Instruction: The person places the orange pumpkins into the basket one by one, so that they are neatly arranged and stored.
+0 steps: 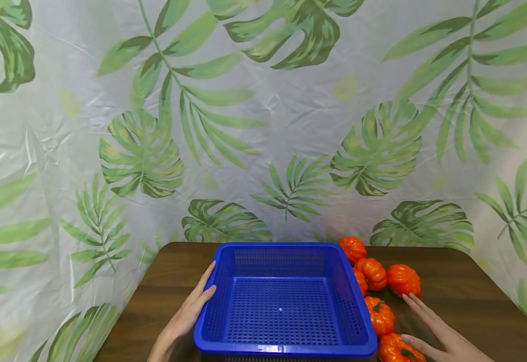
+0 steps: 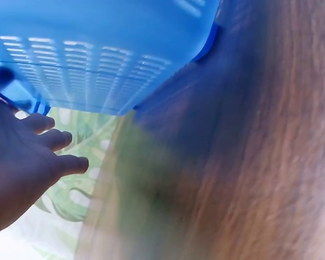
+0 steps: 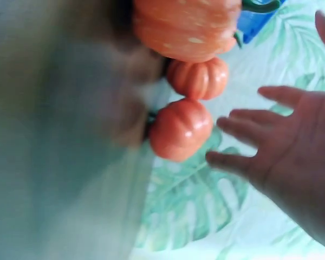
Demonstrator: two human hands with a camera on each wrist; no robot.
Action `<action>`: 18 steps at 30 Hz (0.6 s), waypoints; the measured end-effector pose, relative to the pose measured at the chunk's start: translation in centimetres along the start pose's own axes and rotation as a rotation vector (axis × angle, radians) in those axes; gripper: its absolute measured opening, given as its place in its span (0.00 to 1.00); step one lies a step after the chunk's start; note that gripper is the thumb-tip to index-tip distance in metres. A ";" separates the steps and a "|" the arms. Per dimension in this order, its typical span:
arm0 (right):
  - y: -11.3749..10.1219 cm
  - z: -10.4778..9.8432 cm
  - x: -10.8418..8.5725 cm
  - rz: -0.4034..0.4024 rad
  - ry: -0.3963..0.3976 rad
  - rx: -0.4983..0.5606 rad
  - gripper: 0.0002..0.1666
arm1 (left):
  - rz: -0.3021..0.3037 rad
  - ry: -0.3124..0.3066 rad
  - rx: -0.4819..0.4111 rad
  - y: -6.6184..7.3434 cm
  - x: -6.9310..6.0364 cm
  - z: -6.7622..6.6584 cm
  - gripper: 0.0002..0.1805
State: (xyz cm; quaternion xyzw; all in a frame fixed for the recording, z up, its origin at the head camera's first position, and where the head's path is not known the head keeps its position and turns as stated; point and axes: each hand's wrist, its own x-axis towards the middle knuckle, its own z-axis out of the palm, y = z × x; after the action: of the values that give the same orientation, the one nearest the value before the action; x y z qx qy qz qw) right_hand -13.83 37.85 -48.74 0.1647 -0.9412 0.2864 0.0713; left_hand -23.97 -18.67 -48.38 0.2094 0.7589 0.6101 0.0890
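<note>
A blue plastic basket [image 1: 286,349] with slotted walls and nothing inside stands on the brown table. My left hand [image 1: 190,307] lies along its left side, thumb and fingertips at the rim; in the left wrist view the fingers extend beside the basket wall [image 2: 97,65]. Along the right side of the basket lie several small orange pumpkins, some with green stems. My right hand [image 1: 439,329] is spread over the right of the group. Its fingertips are near the rear right pumpkin [image 1: 404,280], its thumb by the front pumpkin [image 1: 399,348]. Contact cannot be told.
The wood-grain table [image 1: 448,281] has rounded far corners. Right behind it hangs a pale sheet [image 1: 290,125] printed with green leaves. Another pumpkin [image 1: 352,249] sits close to the table's back edge, beside the basket's far right corner.
</note>
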 end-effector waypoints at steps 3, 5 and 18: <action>1.1 0.6 -0.9 -0.079 0.049 -0.028 0.52 | 0.028 -0.057 -0.076 -0.3 0.1 -0.1 0.34; 2.4 1.0 -1.0 -0.244 0.057 0.073 0.53 | 0.036 -0.081 -0.124 -0.5 0.0 -0.1 0.34; 5.8 1.2 -0.9 -0.415 -0.283 0.383 0.48 | 0.023 -0.034 -0.284 -0.7 0.1 0.7 0.34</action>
State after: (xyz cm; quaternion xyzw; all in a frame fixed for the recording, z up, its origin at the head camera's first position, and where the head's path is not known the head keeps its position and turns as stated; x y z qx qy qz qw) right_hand -15.12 41.96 -52.96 0.4019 -0.8171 0.4119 -0.0356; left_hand -23.91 -18.08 -49.21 0.2137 0.6609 0.7087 0.1237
